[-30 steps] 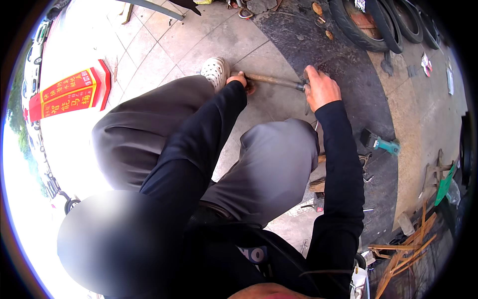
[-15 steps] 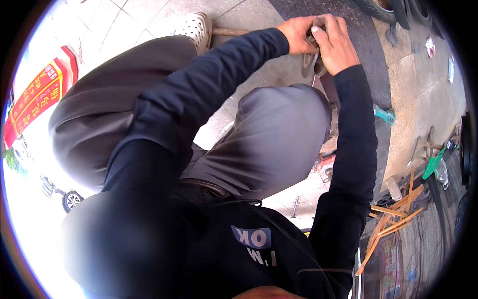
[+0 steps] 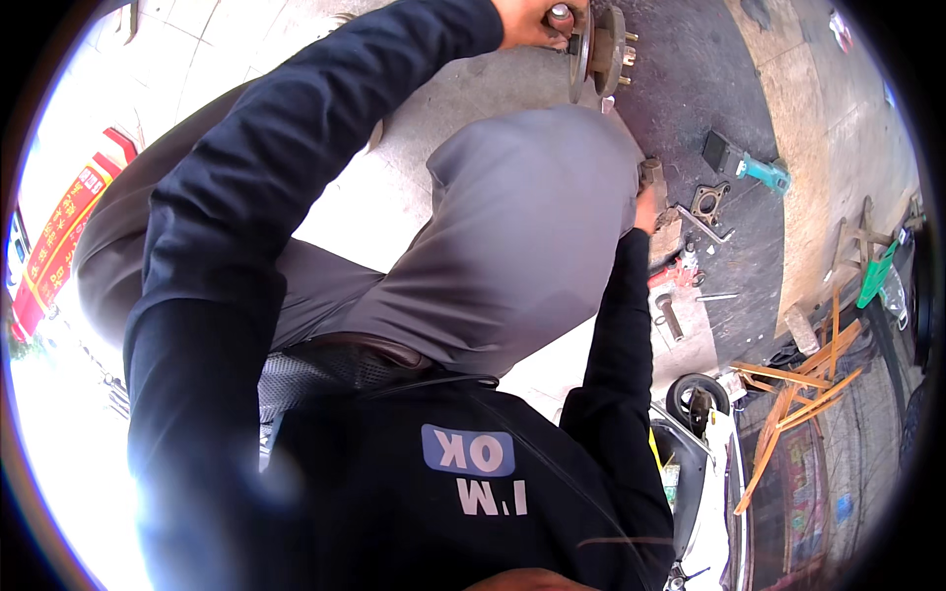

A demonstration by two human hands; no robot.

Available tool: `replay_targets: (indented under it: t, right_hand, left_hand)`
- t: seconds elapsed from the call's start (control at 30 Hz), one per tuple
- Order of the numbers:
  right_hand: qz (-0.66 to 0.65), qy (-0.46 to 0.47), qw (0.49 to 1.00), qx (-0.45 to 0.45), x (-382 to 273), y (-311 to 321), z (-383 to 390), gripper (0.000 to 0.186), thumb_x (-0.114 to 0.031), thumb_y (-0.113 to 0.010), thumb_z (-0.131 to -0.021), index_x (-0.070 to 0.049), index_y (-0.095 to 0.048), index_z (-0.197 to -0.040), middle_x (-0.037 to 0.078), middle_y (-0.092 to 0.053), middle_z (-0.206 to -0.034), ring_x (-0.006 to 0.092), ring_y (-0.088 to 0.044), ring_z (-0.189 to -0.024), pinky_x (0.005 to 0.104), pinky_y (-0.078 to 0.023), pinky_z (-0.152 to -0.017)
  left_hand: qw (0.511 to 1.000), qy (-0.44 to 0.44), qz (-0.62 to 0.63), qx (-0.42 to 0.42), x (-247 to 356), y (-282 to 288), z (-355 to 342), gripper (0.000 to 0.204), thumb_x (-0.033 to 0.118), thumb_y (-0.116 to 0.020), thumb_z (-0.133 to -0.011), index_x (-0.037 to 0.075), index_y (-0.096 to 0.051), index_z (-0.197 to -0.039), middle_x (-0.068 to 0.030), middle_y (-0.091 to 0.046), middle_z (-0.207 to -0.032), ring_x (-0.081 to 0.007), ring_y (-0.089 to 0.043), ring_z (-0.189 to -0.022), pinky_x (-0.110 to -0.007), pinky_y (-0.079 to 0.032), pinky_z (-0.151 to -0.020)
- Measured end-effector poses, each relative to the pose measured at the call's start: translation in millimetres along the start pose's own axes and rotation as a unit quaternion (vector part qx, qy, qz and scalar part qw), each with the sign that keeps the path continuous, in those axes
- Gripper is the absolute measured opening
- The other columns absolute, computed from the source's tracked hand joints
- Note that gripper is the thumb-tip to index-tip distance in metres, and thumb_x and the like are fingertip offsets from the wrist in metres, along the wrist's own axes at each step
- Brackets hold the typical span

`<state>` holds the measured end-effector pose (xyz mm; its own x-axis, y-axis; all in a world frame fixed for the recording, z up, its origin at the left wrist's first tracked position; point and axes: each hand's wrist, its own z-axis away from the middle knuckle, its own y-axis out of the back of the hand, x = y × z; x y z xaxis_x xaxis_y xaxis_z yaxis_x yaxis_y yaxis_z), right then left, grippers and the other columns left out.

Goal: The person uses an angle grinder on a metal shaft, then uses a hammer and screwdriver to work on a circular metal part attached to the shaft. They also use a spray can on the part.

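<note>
At the top edge, my left hand [image 3: 532,25] is closed around the dark metal end of a wheel hub [image 3: 603,54]. The hub has a round disc, and several studs stick out of its right side. Part of this hand and of the hub's end is cut off by the picture's edge. My right hand [image 3: 644,211] is low beside my right knee, next to a small brownish metal block [image 3: 653,175]. My knee partly covers its fingers and they are blurred, so I cannot make out whether they grip the block.
Right of my knee lie a flat metal flange [image 3: 708,204], an L-shaped wrench [image 3: 706,227], a red tool [image 3: 678,272] and a large bolt [image 3: 670,317]. Farther right is a teal power tool [image 3: 764,174]. Broken wooden slats [image 3: 803,404] and a small wheel [image 3: 698,402] are lower right.
My right hand has left the hub and moved down beside my knee. My left hand still holds the hub, now higher and farther left in view; the disc and studs have come into sight.
</note>
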<state>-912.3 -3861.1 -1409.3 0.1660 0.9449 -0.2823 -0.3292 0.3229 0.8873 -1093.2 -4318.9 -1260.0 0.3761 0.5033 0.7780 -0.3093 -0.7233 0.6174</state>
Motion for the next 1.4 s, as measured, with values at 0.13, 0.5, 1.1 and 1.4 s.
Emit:
replay_targets:
  t: [0.13,0.5,1.1,1.4]
  right_hand:
    - [0.038,-0.060,0.992,-0.107,14,-48,34,0.057,-0.021,-0.076,-0.081,-0.001,-0.056,-0.131,0.022,-0.066,-0.120,0.0376,-0.063,-0.109,0.0442,-0.050,-0.097]
    - [-0.005,-0.107,0.985,-0.138,1,-51,76,0.062,-0.023,-0.078,-0.081,-0.002,-0.053,-0.134,0.020,-0.064,-0.123,0.0328,-0.064,-0.105,0.0413,-0.051,-0.094]
    - [-0.176,-0.167,0.957,-0.158,-7,-50,144,0.071,-0.025,-0.083,-0.082,-0.002,-0.048,-0.139,0.017,-0.062,-0.129,0.0249,-0.065,-0.098,0.0365,-0.052,-0.089]
    - [-0.175,0.050,0.983,-0.015,-136,269,121,0.065,0.007,-0.066,-0.082,-0.008,-0.051,-0.144,0.019,-0.066,-0.129,0.0284,-0.070,-0.111,0.0353,-0.054,-0.095]
  left_hand:
    - [0.999,0.051,0.018,-0.001,0,0,10,0.022,0.015,-0.078,-0.077,0.010,-0.067,-0.096,-0.0154,-0.069,-0.083,-0.0392,-0.068,-0.081,-0.045,-0.054,-0.070]
    - [0.994,0.108,-0.020,0.020,10,-3,12,0.024,0.019,-0.079,-0.077,0.009,-0.072,-0.098,-0.0174,-0.072,-0.086,-0.0379,-0.070,-0.082,-0.044,-0.056,-0.072]
    - [0.901,-0.022,-0.389,-0.194,34,12,-27,0.022,0.031,-0.062,-0.087,0.011,-0.070,-0.083,-0.0147,-0.073,-0.076,-0.0345,-0.073,-0.071,-0.047,-0.058,-0.063]
    - [0.917,0.109,-0.279,-0.262,53,-18,42,0.029,0.037,-0.069,-0.092,0.011,-0.072,-0.106,-0.0125,-0.074,-0.087,-0.0341,-0.073,-0.084,-0.045,-0.059,-0.074]
